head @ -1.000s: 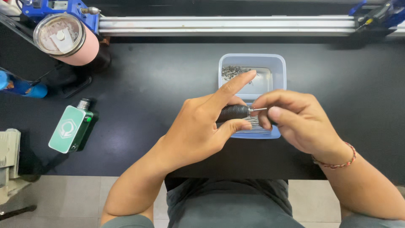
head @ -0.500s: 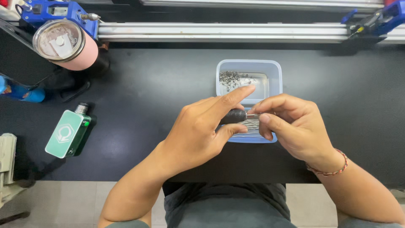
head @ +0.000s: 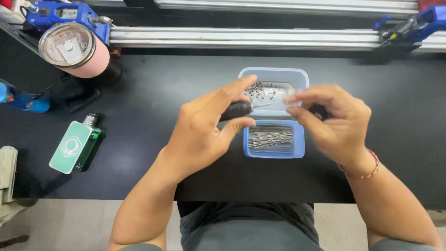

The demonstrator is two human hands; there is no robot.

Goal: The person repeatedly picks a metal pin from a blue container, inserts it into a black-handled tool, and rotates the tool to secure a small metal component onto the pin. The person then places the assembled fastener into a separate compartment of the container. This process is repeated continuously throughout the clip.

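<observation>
Since the earlier frame, the hands had drawn apart: the right hand [head: 337,123] had moved rightward off the black handle [head: 236,110], its blurred fingertips pinched together, though on what could not be told. The left hand [head: 206,128] gripped the smooth, rounded handle between thumb and fingers, forefinger outstretched, above a pale blue plastic tray [head: 274,111] holding thin metal pins [head: 271,138] and small silvery bits [head: 260,90] on the matte black table [head: 153,93].

A single head-worn camera looks almost straight down from close above onto the black counter [head: 139,93], facing away from the wearer's body: the lap shows at the bottom edge, the metal rail [head: 260,39] along the top, both forearms reaching in from below
</observation>
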